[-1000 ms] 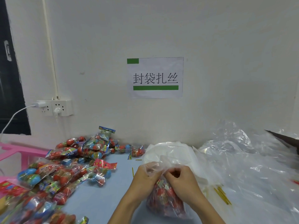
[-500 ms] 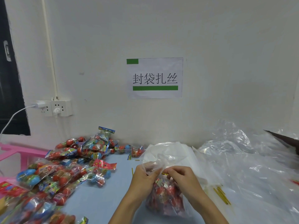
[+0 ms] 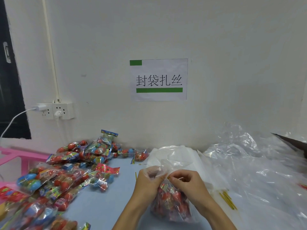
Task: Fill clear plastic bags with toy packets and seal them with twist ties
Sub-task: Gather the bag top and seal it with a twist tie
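Clear plastic bag (image 3: pixel 171 203), crinkly, bulging with red toy packets, sits at tabletop (image 3: pixel 106 206) near edge. Left hand (image 3: pixel 147 183) grips gathered neck; right hand (image 3: pixel 186 183) pinches thin gold twist tie (image 3: pixel 169 177) there. Loose glossy packets (image 3: pixel 66 176) heaped left.

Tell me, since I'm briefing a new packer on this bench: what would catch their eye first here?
Likely the paper sign with bold characters and green bars, centred on the white wall. Next, the bright heap of toy packets spread over the blue table's left side. Front and centre, the left hand and right hand pinch the neck of a filled clear bag, with yellow twist ties lying just right of it.
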